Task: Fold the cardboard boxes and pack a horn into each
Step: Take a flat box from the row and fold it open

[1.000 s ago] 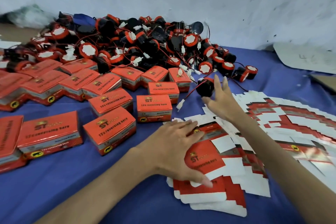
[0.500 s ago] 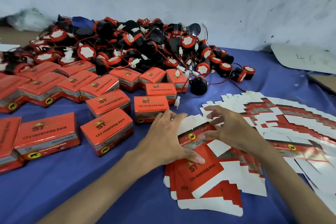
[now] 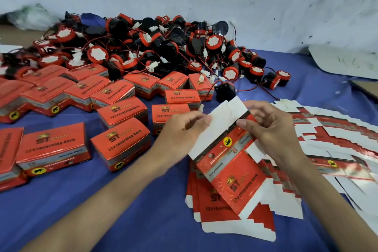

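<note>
Both forearms come in from the near edge and meet over the blue cloth (image 3: 98, 221).

Left hand (image 3: 184, 127): knuckles up, fingers curled in, pinching the left edge of the white upper flap of a flat box blank (image 3: 231, 159).

Right hand (image 3: 268, 127): wrist bent, fingers curled, thumb pressed on the blank's printed face near its dark band, gripping the upper right edge.

The blank is held between the two hands, tilted, white flap pointing away from the person, orange printed panel toward them. It is still flat, not formed into a box. Its lower end hangs over a small stack of blanks (image 3: 231, 225) lying just below the hands; whether it touches the stack I cannot tell.

A wide fan of more blanks (image 3: 337, 141) spreads to the right of the right hand.

A lone black horn (image 3: 225, 92) with a red wire sits just beyond the hands, and the big horn pile (image 3: 155, 47) lies farther out.

Closed orange boxes (image 3: 120, 143) lie in rows left of the left hand.
</note>
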`<action>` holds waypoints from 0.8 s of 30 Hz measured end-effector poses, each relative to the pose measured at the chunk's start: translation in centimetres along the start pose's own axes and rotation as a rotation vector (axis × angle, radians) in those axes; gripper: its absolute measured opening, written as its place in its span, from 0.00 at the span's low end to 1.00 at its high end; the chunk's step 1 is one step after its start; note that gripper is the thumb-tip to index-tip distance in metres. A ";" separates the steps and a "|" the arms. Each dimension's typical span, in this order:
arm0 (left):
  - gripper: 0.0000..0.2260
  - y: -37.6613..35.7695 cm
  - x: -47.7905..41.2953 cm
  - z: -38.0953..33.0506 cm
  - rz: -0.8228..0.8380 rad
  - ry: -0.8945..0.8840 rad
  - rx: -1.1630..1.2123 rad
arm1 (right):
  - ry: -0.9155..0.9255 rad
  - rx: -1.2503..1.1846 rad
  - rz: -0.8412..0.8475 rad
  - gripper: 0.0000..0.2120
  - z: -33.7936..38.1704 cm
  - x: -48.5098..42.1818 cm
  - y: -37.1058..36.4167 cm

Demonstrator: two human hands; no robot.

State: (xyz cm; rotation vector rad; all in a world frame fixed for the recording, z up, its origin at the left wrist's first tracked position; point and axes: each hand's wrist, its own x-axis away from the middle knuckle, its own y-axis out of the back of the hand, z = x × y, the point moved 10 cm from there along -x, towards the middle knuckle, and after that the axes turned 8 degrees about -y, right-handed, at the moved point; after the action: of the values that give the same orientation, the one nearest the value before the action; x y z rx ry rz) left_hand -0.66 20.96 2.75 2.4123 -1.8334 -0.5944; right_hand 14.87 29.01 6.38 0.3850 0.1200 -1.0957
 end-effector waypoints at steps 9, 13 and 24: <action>0.09 -4.2 1.8 1.7 0.370 0.304 0.542 | 0.053 0.034 -0.047 0.04 -0.3 0.7 -0.4; 0.14 -5.4 2.6 0.9 0.525 0.284 0.579 | 0.072 0.123 -0.006 0.05 -0.3 0.9 -1.7; 0.16 -6.0 3.7 0.7 0.658 0.264 0.563 | -0.047 -0.072 0.030 0.08 -1.5 0.8 -2.5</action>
State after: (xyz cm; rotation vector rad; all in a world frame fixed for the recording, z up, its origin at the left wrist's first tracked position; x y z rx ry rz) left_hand 5.41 19.42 -0.51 1.7721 -2.6993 0.3140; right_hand 13.15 27.82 4.17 0.2953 0.1113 -1.0673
